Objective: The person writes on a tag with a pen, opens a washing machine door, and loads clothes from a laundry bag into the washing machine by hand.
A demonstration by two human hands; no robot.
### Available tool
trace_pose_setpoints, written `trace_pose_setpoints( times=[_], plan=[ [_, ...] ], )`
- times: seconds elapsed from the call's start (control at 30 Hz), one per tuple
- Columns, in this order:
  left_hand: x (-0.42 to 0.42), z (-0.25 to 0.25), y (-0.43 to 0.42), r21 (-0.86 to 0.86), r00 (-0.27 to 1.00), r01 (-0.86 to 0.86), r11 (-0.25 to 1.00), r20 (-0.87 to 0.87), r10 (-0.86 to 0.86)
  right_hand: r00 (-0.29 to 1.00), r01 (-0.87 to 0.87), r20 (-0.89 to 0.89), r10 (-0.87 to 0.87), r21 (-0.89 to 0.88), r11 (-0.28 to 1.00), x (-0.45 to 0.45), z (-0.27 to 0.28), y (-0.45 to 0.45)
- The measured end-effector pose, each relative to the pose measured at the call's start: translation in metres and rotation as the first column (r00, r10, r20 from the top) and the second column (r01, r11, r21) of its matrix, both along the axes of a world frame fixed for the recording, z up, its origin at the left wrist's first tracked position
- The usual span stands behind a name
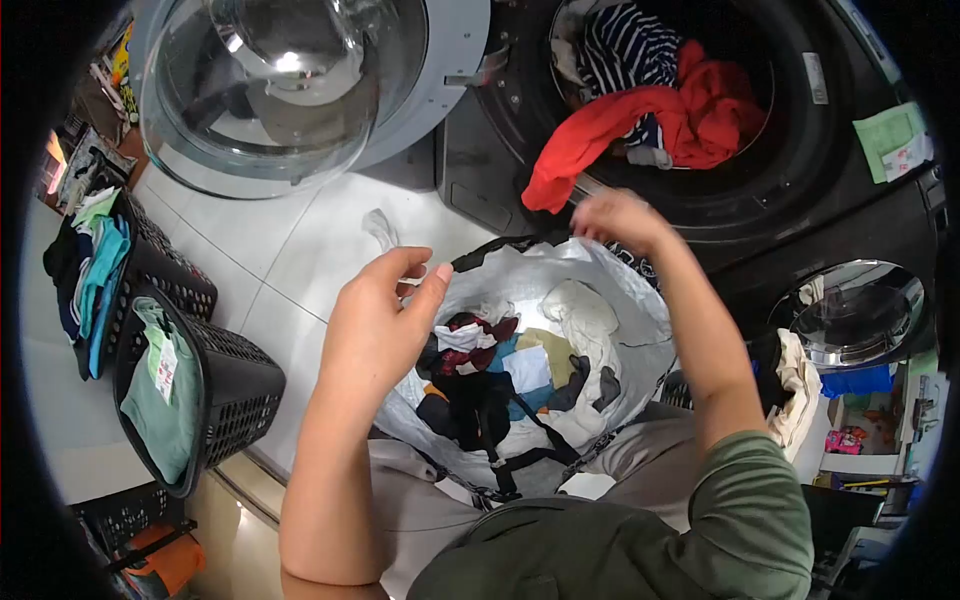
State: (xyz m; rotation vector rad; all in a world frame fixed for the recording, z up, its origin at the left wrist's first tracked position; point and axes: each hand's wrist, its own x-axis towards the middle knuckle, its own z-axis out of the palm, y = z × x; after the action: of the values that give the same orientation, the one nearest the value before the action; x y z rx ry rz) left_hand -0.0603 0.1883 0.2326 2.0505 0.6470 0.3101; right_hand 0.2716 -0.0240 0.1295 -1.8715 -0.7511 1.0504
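My left hand (385,310) is over the left rim of a big silvery laundry bag (640,330), thumb and curled fingers apart, with nothing visible between them. Just beyond it a small pale grey cloth (380,231) sticks up; I cannot tell whether they touch. My right hand (620,218), smeared by motion, is just below a red garment (640,115) hanging out of the open washer drum; its fingers are unclear. A black-and-white striped garment (628,50) lies behind the red one. Mixed clothes (530,370), dark, white, blue and beige, fill the bag's bottom between my legs.
The round glass washer door (260,100) swings open at upper left. Black perforated baskets with clothes, one holding a green cloth (165,400), stand at left on white tiles (245,230). A smaller round door (850,310) and cream cloth (795,385) are at right.
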Motion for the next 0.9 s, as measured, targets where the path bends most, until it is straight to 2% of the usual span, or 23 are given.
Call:
trace_pose_setpoints(
  times=[0.03,0.07,0.1,0.13,0.17,0.2,0.23,0.27,0.3,0.37,0.47,0.53,0.57,0.6,0.67,0.7,0.73,0.77,0.8,0.83,0.87,0.9],
  plan=[
    [-0.001,0.0,-0.001,-0.015,1.0,0.006,1.0,-0.028,-0.007,0.974,-0.221,-0.089,0.209,-0.156,0.963,-0.014,-0.037,-0.01],
    [-0.002,0.0,-0.001,-0.039,0.999,-0.003,0.999,-0.039,0.001,0.935,-0.333,-0.266,0.234,-0.432,0.838,-0.022,-0.095,-0.02],
    [-0.002,0.0,0.0,-0.061,0.999,-0.015,0.998,-0.049,0.012,0.911,-0.408,-0.244,0.332,-0.643,0.648,-0.029,-0.146,-0.034],
    [-0.002,-0.001,0.0,-0.08,0.998,-0.029,0.996,-0.057,0.024,0.888,-0.324,-0.058,0.456,-0.784,0.529,-0.043,-0.175,-0.049],
    [-0.001,-0.002,0.0,-0.054,0.998,-0.021,0.998,-0.054,0.018,0.755,-0.195,0.133,0.642,-0.889,0.414,-0.024,-0.294,-0.08],
    [0.0,-0.002,-0.003,-0.027,0.999,-0.015,1.0,-0.05,0.014,0.856,0.276,0.505,0.108,-0.624,0.731,-0.059,-0.278,-0.102],
    [0.001,-0.002,-0.004,0.004,0.999,-0.013,1.0,-0.045,0.013,0.778,0.44,0.628,0.028,-0.575,0.69,-0.089,-0.309,-0.126],
    [0.004,0.0,-0.005,0.001,0.999,-0.009,1.0,-0.053,0.009,0.676,0.591,0.735,-0.049,-0.502,0.632,-0.112,-0.318,-0.127],
    [0.007,0.001,-0.007,-0.009,0.997,0.007,1.0,-0.07,-0.007,0.765,0.606,0.621,-0.172,-0.603,0.519,-0.127,-0.324,-0.131],
    [0.013,-0.001,-0.012,-0.022,0.993,0.05,0.999,-0.102,-0.052,0.88,0.467,0.427,-0.209,-0.695,0.546,-0.124,-0.305,-0.129],
    [0.022,-0.006,-0.013,0.002,0.99,0.094,0.996,-0.106,-0.093,0.918,0.155,0.373,0.136,-0.652,0.742,-0.065,-0.259,-0.13],
    [0.027,-0.007,-0.017,0.019,0.989,0.114,0.993,-0.095,-0.111,0.947,0.032,0.251,0.202,-0.695,0.718,-0.049,-0.13,-0.104],
    [0.03,-0.007,-0.02,0.036,0.986,0.141,0.989,-0.095,-0.137,0.916,-0.111,0.212,0.341,-0.681,0.724,-0.04,-0.079,-0.094],
    [0.033,-0.008,-0.022,0.058,0.982,0.168,0.984,-0.094,-0.162,0.926,-0.081,0.24,0.29,-0.625,0.776,-0.045,-0.029,-0.087],
    [0.039,-0.014,-0.027,0.109,0.972,0.228,0.968,-0.083,-0.219,0.784,-0.055,0.474,0.401,-0.59,0.805,-0.057,0.045,-0.072],
    [0.042,-0.016,-0.03,0.14,0.968,0.251,0.958,-0.036,-0.249,0.863,0.02,0.469,0.189,-0.407,0.913,-0.071,0.076,-0.068],
    [0.044,-0.017,-0.034,0.174,0.961,0.27,0.947,0.01,-0.276,0.919,0.131,0.385,-0.083,-0.1,0.986,-0.077,0.088,-0.066],
    [0.045,-0.013,-0.038,0.209,0.952,0.284,0.936,0.054,-0.301,0.926,0.269,0.215,-0.31,0.202,0.942,-0.088,0.102,-0.06],
    [0.047,-0.007,-0.046,0.23,0.956,0.271,0.935,0.051,-0.29,0.928,0.333,0.043,-0.37,0.348,0.876,-0.102,0.116,-0.052],
    [0.05,-0.005,-0.053,0.208,0.937,0.287,0.935,0.14,-0.318,0.91,0.408,-0.137,-0.392,0.472,0.781,-0.123,0.135,-0.04],
    [0.055,-0.011,-0.061,0.188,0.907,0.313,0.931,0.23,-0.352,0.927,0.375,-0.206,-0.315,0.569,0.732,-0.142,0.15,-0.034],
    [0.061,-0.019,-0.071,0.17,0.865,0.348,0.922,0.321,-0.386,0.921,0.39,-0.29,-0.26,0.674,0.628,-0.161,0.169,-0.027]
  ],
)
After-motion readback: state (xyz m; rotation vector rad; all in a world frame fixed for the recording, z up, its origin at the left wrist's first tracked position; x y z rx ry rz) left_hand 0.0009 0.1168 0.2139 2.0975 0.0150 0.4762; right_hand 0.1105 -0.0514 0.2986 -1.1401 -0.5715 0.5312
